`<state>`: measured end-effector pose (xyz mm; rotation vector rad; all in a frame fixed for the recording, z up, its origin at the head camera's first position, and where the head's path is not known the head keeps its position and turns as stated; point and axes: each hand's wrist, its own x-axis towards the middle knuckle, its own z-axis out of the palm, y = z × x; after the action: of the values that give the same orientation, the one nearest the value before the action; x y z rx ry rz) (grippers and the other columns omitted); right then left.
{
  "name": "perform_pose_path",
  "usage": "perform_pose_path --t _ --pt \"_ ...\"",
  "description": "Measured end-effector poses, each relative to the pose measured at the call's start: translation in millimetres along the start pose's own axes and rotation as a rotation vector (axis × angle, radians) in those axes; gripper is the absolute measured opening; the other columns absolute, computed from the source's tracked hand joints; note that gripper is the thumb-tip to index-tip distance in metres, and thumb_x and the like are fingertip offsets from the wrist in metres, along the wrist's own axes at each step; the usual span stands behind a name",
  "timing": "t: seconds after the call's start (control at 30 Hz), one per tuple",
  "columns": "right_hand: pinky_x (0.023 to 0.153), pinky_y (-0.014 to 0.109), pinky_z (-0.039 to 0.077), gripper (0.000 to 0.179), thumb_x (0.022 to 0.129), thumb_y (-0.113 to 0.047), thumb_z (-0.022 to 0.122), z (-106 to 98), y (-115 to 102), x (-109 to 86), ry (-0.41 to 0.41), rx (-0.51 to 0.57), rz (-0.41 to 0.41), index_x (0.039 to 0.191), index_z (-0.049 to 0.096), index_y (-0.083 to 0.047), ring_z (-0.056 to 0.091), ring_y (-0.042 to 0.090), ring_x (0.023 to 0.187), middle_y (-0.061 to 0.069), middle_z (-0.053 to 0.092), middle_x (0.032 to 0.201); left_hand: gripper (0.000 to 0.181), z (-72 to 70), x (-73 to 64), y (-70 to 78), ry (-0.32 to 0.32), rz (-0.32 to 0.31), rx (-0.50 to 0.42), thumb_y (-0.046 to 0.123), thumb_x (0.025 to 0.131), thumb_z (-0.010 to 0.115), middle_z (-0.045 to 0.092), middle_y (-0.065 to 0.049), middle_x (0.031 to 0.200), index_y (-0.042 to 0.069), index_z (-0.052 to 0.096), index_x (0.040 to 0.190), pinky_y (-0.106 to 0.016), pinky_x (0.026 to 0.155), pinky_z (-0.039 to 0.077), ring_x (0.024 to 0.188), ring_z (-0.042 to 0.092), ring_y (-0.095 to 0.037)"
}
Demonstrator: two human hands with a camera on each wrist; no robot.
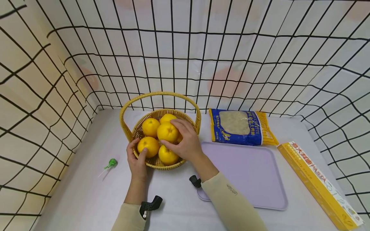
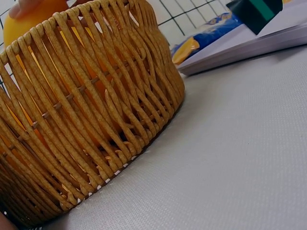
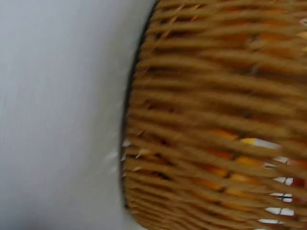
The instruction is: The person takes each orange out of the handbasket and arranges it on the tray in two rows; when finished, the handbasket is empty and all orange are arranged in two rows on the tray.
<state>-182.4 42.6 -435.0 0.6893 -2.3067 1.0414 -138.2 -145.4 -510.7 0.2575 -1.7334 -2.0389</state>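
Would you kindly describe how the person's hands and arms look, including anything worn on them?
The left hand and right hand wear no gloves. The left sleeve and right sleeve are plain beige; the right bears small dark lettering, too small to read surely. A black device with a silvery metal part sits at the left cuff, another black device at the right.

Blurred basket (image 3: 206,105), right wrist view

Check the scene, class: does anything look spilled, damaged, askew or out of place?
Nothing looks spilled or damaged. Slightly odd: the green lollipop lies alone left of the basket, and the pasta box sits at a slant beside the purple tray.
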Motion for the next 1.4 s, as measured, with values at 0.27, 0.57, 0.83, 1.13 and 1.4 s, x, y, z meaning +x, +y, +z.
perform_pose_path --t 0.27,0.57,0.83,1.13,1.4 --pt "0.104 0.043 0.053 0.070 0.075 -0.035 0.089 -15 -13 -7.7 -0.053 0.034 0.031 0.133 0.061 -0.010 0.059 0.027 0.127 0.010 0.060 0.136 0.047 0.3 -0.5 1.6 -0.007 0.014 0.001 0.006 0.091 0.054 0.041 -0.010 0.152 0.001 0.047 0.137 -0.019 0.110 0.037 0.139 0.041 -0.014" --pt "0.104 0.043 0.053 0.071 0.073 -0.033 0.091 -30 -18 -20.8 -0.035 0.055 0.055 0.135 0.062 -0.011 0.060 0.025 0.127 0.006 0.059 0.138 0.047 0.1 -0.9 2.6 -0.011 -0.012 0.014 0.008 0.092 0.054 0.040 -0.004 0.154 0.005 0.047 0.138 -0.022 0.110 0.038 0.140 0.040 -0.015" --pt "0.103 0.048 0.053 0.069 0.076 -0.032 0.089 -47 -15 -32.8 -0.034 0.083 0.187 0.138 0.060 -0.018 0.059 0.025 0.128 0.002 0.056 0.141 0.045 0.6 -1.6 2.0 -0.008 -0.017 0.002 0.007 0.091 0.055 0.040 -0.006 0.154 0.006 0.049 0.136 -0.032 0.115 0.034 0.142 0.037 -0.016" --pt "0.107 0.050 0.050 0.071 0.074 -0.028 0.090 -61 -5 -38.5 0.002 0.059 0.155 0.137 0.061 -0.011 0.057 0.027 0.130 0.009 0.058 0.139 0.044 -0.1 -0.8 1.3 -0.010 0.002 -0.026 0.004 0.091 0.055 0.039 -0.008 0.156 0.004 0.050 0.135 -0.051 0.125 0.022 0.150 0.030 -0.023" --pt "0.101 0.048 0.054 0.070 0.072 -0.023 0.091 -76 5 -38.9 0.061 0.061 0.136 0.134 0.062 -0.010 0.058 0.027 0.125 0.010 0.060 0.136 0.043 -1.7 -0.3 -0.7 -0.003 0.001 -0.024 0.004 0.091 0.055 0.039 -0.008 0.156 0.007 0.051 0.134 -0.052 0.126 0.020 0.151 0.030 -0.024"
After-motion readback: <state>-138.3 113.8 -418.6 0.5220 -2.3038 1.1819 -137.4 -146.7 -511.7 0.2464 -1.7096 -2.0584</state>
